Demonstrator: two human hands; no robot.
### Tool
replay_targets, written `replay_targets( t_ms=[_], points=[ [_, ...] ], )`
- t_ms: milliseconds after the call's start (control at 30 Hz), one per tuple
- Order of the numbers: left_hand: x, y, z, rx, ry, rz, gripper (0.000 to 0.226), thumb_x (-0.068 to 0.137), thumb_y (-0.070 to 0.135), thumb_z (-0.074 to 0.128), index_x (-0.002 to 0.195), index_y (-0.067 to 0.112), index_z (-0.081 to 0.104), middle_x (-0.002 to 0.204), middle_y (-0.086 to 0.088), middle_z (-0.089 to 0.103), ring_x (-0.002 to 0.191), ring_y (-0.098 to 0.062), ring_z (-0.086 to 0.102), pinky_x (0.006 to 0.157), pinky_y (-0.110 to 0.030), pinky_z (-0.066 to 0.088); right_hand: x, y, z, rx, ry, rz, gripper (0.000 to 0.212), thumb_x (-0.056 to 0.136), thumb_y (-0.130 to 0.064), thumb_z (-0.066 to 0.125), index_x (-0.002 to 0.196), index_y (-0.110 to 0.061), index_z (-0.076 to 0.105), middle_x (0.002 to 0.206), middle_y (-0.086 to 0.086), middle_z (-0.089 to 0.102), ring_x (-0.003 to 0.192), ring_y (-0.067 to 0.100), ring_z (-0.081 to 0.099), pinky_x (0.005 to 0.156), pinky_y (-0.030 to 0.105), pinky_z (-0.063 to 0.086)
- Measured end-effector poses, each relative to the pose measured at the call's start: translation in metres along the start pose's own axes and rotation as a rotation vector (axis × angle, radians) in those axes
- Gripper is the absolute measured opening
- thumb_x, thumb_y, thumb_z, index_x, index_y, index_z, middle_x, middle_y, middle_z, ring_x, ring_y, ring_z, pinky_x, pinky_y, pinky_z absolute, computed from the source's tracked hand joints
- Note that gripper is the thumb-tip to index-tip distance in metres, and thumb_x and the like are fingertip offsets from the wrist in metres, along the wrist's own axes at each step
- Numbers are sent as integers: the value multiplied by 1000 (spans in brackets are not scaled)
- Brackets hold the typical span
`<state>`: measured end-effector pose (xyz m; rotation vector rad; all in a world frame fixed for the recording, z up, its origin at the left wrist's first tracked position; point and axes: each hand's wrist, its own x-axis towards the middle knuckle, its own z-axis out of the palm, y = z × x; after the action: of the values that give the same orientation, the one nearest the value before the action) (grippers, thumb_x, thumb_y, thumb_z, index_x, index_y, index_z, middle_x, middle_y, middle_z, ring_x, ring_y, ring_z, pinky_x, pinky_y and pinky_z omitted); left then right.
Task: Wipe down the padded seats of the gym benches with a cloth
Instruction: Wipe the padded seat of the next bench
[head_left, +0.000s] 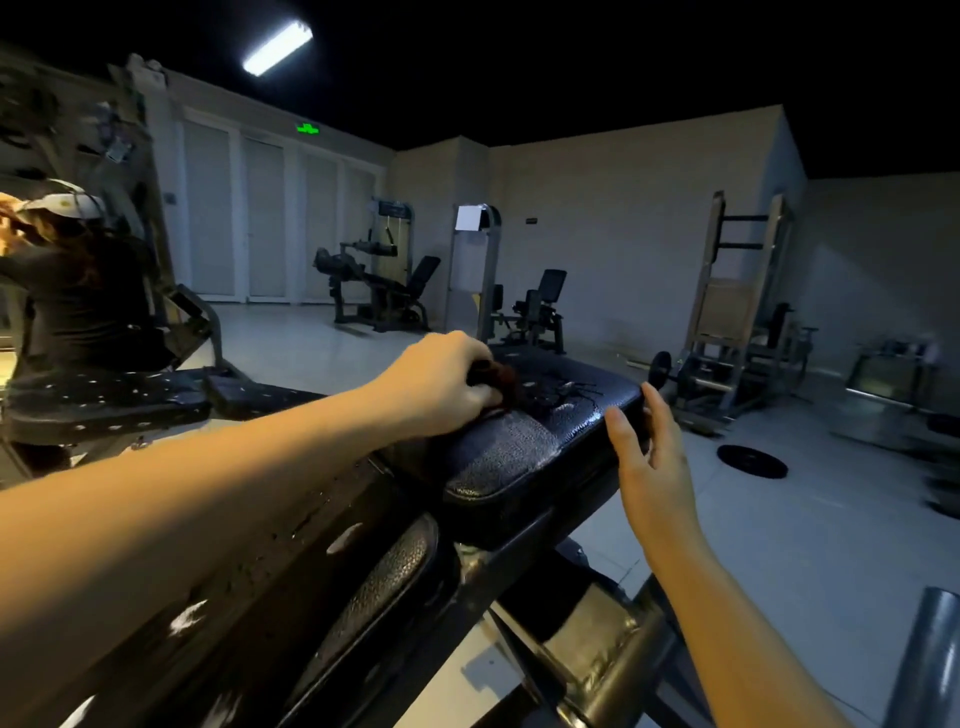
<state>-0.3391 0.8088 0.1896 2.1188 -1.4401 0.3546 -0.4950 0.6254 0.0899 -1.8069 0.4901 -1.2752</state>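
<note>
Wiping under way: left hand grips the cloth on the seat; right hand is open beside the seat. The next move probably calls for a sweep nearer.

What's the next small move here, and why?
Probably drag the cloth toward the near end of the padded seat: the left hand grips it bunched at the far part, the near part lies uncovered, the right hand hovers open beside it.
</note>
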Motion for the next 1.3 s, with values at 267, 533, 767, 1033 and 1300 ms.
replay_targets(
  t_ms=[267,533,767,1033,1300],
  points=[
    [-3,0,12,-86,33,67,16,90,32,74,80,27,63,79,7,64,77,-16,60,61,-31,41,3,4,1,0,-3,10,65,96,-57,57,154,-40,34,146,-6,46,135,11,46,116,43,39],
    [30,-64,4,66,100,-197,19,91,31,70,97,13,70,97,-9,70,96,-34,65,72,-35,44,1,2,2,9,4,10,64,98,-53,54,156,-40,32,147,-11,41,140,9,39,118,39,33],
    [-14,17,17,-3,19,246,19,91,34,73,100,19,68,96,4,64,87,-17,58,74,-34,47,3,-2,1,2,11,11,60,100,-47,57,155,-36,35,143,-8,45,133,8,42,112,32,36],
    [18,-29,-2,15,70,-151,21,87,33,76,83,14,68,75,1,65,81,-27,64,60,-31,38,1,-2,-2,-15,6,-11,62,98,-49,59,155,-35,36,156,-4,41,144,13,37,119,40,33],
    [-14,-31,-8,75,15,-43,14,90,32,74,96,21,68,91,1,68,89,-22,65,68,-33,44,1,-4,-3,-18,-1,-4,63,98,-48,60,155,-34,36,151,-5,42,135,7,38,109,30,33]
  ],
)
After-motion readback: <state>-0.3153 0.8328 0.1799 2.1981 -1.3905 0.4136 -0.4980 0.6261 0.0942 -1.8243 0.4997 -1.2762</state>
